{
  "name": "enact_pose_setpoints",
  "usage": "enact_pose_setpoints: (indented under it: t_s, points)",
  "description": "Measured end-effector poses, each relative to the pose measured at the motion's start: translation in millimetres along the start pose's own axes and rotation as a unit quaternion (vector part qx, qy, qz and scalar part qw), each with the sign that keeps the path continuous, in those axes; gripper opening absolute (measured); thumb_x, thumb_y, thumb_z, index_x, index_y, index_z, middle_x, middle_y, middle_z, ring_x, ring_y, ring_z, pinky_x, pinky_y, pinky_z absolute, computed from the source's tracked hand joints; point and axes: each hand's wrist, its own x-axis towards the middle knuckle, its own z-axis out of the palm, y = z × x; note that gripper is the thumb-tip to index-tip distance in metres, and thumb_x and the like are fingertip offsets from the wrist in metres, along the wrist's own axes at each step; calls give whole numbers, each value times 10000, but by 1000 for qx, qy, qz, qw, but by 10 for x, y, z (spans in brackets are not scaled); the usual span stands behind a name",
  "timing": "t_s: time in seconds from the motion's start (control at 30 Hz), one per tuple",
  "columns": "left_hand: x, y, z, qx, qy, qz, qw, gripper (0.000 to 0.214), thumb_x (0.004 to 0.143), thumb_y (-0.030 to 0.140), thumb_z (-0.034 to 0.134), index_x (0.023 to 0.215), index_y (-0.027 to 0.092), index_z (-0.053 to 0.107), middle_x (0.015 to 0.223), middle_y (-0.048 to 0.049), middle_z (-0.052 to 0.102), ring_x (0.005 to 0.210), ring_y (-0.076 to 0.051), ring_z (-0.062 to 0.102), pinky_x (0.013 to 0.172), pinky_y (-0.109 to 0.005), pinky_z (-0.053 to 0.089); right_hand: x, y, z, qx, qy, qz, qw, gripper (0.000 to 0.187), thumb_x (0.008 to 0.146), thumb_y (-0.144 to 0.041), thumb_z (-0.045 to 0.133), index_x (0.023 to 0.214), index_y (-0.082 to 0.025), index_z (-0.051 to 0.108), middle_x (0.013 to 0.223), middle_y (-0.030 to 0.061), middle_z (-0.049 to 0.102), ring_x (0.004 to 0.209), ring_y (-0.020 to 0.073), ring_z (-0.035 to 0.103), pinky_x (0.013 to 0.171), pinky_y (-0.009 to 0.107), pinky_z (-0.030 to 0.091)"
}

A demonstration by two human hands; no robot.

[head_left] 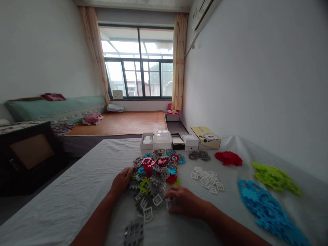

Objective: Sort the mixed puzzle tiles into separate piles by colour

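Observation:
A mixed pile of plastic interlocking tiles [153, 171] in grey, red, blue, white and green lies in the middle of a table under a white cloth [77, 191]. My left hand [122, 180] rests against the pile's left edge with its fingers curled on the tiles. My right hand [182, 201] lies palm down at the pile's near right edge, its fingers bent over a white tile [170, 203]. Sorted groups lie to the right: white tiles [208, 179], grey tiles [200, 155], red tiles [228, 158], green tiles [275, 177] and blue tiles [269, 208].
Small white boxes [159, 140] and a yellow carton [207, 137] stand at the table's far edge. A loose grey tile [133, 232] lies near the front. Beyond are a bed with a mat [123, 123], a dark cabinet [28, 153] at left, and a window.

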Motion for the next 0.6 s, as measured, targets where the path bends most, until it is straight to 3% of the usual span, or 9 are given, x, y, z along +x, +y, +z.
enact_pose_setpoints:
  t_s: [0.1, 0.27, 0.4, 0.5, 0.6]
  points:
    - [-5, 19, -8, -3, -2, 5, 1000, 474, 871, 516, 304, 1014, 212, 639, 1057, -49, 686, 1013, -220, 607, 884, -292, 438, 7, 23, 18, -20, 15, 31, 999, 577, 650, -462, 738, 1139, -211, 563, 1034, 57, 622, 932, 191, 565, 841, 285, 447]
    - [-5, 3, 1, 0, 2, 7, 1000, 473, 868, 520, 308, 1017, 217, 640, 1053, -48, 688, 1012, -225, 607, 878, -296, 444, 28, -57, 23, -98, 2, 17, 995, 291, 765, -312, 633, 1041, -220, 616, 948, 46, 659, 914, 189, 575, 821, 268, 439]
    - [1, -16, 12, 0, 3, 6, 1000, 476, 868, 522, 316, 1029, 213, 641, 1065, -48, 686, 1021, -226, 606, 882, -300, 445, 40, -16, 26, -130, 23, 11, 991, 217, 838, -187, 487, 983, -222, 645, 862, 29, 687, 837, 152, 607, 797, 231, 438]
    - [1, -6, 8, -3, 3, 8, 1000, 475, 870, 523, 317, 1028, 216, 642, 1060, -42, 688, 1020, -224, 606, 882, -298, 445, 21, 118, -61, -142, 71, 56, 986, 262, 887, -192, 412, 966, -239, 658, 894, 24, 702, 846, 144, 623, 800, 228, 441]
    - [-5, 16, -4, -2, 0, 6, 1000, 482, 869, 531, 311, 1031, 215, 637, 1061, -44, 686, 1020, -226, 605, 883, -300, 444, -65, 325, -277, -154, 161, 143, 964, 266, 900, -237, 398, 993, -235, 647, 941, 32, 698, 874, 157, 625, 807, 252, 443]
